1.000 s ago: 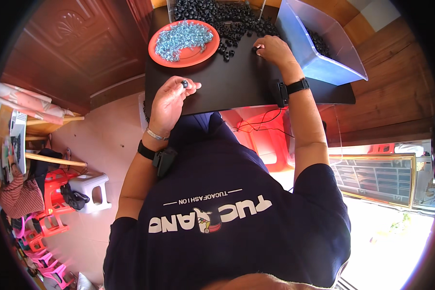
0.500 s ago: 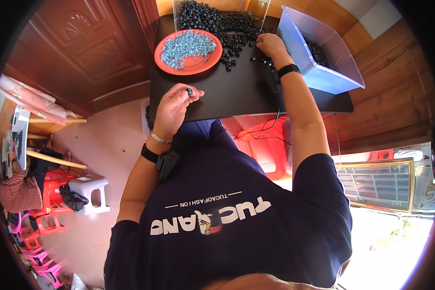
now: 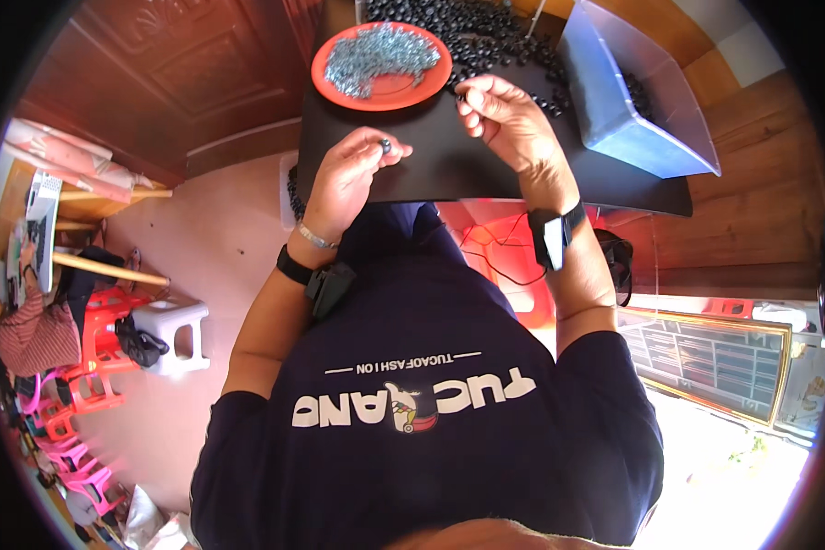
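Probably for easy reach, the red plate [image 3: 396, 90] and the black pile [image 3: 486, 55] stood on the dark table [image 3: 445, 174], while the left hand [image 3: 346, 174] narrowly pinched one black piece [image 3: 385, 146] above it, perhaps for steadiness, and the right hand [image 3: 513, 124] gripped what seemed a second piece [image 3: 461, 97].

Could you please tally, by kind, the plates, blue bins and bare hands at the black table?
Orange-red oval plate: 1
Translucent blue rectangular plastic bin: 1
Bare hands, left hand and right hand: 2
Total: 4
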Demonstrator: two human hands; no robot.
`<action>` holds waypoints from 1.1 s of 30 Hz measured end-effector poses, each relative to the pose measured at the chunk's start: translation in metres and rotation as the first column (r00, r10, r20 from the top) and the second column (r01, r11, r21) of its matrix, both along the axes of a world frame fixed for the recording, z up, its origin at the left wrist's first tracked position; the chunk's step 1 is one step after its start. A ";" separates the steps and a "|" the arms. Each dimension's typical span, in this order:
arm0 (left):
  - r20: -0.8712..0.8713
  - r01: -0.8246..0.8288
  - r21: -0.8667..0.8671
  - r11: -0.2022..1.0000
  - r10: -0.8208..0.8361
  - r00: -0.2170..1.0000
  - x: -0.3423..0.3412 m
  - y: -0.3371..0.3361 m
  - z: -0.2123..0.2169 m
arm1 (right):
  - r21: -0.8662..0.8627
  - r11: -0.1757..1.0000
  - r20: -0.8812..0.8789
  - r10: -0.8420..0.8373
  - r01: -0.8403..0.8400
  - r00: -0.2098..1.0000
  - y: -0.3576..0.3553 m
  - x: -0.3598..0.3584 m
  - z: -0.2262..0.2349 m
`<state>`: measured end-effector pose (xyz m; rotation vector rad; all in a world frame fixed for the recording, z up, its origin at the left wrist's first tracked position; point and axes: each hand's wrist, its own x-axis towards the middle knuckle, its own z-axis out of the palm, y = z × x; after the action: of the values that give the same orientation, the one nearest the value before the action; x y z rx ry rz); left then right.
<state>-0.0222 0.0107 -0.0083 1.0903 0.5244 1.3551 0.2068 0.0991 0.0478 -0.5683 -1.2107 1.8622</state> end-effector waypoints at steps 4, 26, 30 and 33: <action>-0.041 -0.009 0.008 1.000 0.010 0.999 0.003 -0.001 0.003 | -0.134 0.990 -0.120 0.033 -0.049 0.992 -0.028 -0.019 -0.017; -0.120 -0.140 0.007 0.990 0.139 0.983 0.009 -0.009 0.001 | -0.190 0.982 -0.042 -0.020 0.011 0.999 -0.061 -0.046 -0.029; -0.130 -0.158 0.018 0.987 0.159 0.979 0.010 -0.008 0.000 | -0.185 0.982 -0.020 -0.034 0.030 0.999 -0.063 -0.048 -0.029; -0.153 -0.169 0.010 0.986 0.168 0.974 0.011 -0.010 0.001 | -0.164 0.986 -0.036 -0.047 0.040 0.998 -0.064 -0.049 -0.030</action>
<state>-0.0113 0.0002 -0.0072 1.1740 0.7461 1.4232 0.1579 0.0346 0.0176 -0.6384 -1.0181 1.9379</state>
